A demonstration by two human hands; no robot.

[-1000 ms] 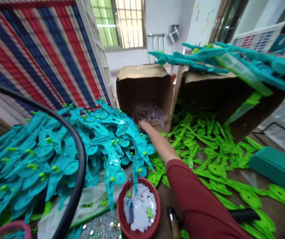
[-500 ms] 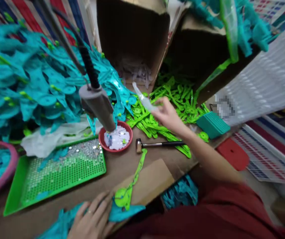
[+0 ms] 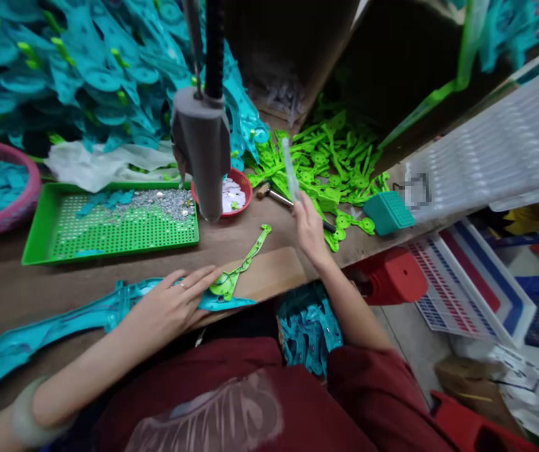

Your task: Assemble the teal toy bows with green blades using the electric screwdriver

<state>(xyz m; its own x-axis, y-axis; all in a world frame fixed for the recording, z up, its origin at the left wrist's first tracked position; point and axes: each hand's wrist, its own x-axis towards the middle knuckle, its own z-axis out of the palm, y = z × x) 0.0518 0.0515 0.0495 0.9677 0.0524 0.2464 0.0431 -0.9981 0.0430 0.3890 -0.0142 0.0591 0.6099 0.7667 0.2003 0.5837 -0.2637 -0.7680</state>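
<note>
My left hand (image 3: 175, 300) lies across a long teal plastic part (image 3: 62, 324) by the table's front edge. Its fingers are stretched out on top; the thumb is hidden. Just past the fingertips, a bright green plastic piece (image 3: 232, 279) with a round end and a narrow arm rests partly on the teal part and a brown board (image 3: 279, 270). My right hand (image 3: 308, 223) is raised above the table, its fingers closed on a slim translucent plastic piece (image 3: 289, 164) that points up and away. Behind that hand lies a hammer (image 3: 279, 198), its handle partly covered.
A grey power screwdriver (image 3: 202, 144) hangs before a red bowl (image 3: 245, 204) of white pieces. A green tray (image 3: 109, 242) holds screws. Teal parts (image 3: 95, 56) and green parts (image 3: 326, 154) are heaped behind. A teal block (image 3: 389, 212) stands at right.
My right hand has drawn back from the green heap toward me, still holding the translucent piece. My left hand stays on the teal part. The view has shifted and tilted downward.
</note>
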